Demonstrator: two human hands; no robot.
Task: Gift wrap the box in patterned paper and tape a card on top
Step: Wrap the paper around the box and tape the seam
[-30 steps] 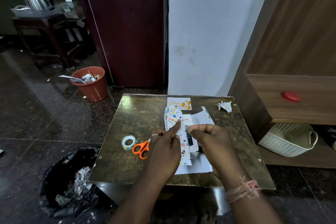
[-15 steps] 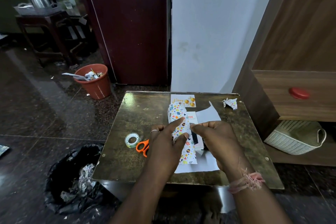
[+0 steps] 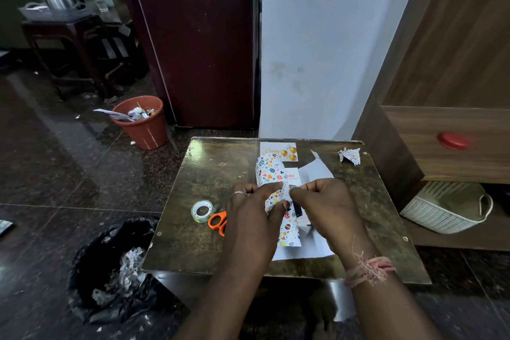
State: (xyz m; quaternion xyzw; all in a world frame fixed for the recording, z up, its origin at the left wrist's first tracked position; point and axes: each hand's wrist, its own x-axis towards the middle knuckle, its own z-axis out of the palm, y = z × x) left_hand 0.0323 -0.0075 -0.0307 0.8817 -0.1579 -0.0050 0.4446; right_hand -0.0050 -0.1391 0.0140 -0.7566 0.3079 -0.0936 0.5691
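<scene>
A small box (image 3: pixel 292 177) with orange lettering lies on the patterned wrapping paper (image 3: pixel 269 170) in the middle of the low table (image 3: pixel 193 246). The paper's left flap curls up over the box; its white underside (image 3: pixel 314 172) lies spread to the right. My left hand (image 3: pixel 252 210) pinches the patterned flap over the box top. My right hand (image 3: pixel 325 204) pinches the same edge from the right. Much of the box is hidden under both hands. A greeting card (image 3: pixel 278 151) with gold balloons lies flat just beyond the box.
A tape roll (image 3: pixel 202 210) and orange scissors (image 3: pixel 218 222) lie left of my hands. A crumpled paper scrap (image 3: pixel 350 155) sits at the table's far right corner. On the floor stand a black rubbish bag (image 3: pixel 110 265), a red bin (image 3: pixel 142 121) and a white basket (image 3: pixel 447 207).
My left index finger has bent from pointing along the flap to pinching it, and both hands have drawn closer together over the box. The camera view has tilted slightly.
</scene>
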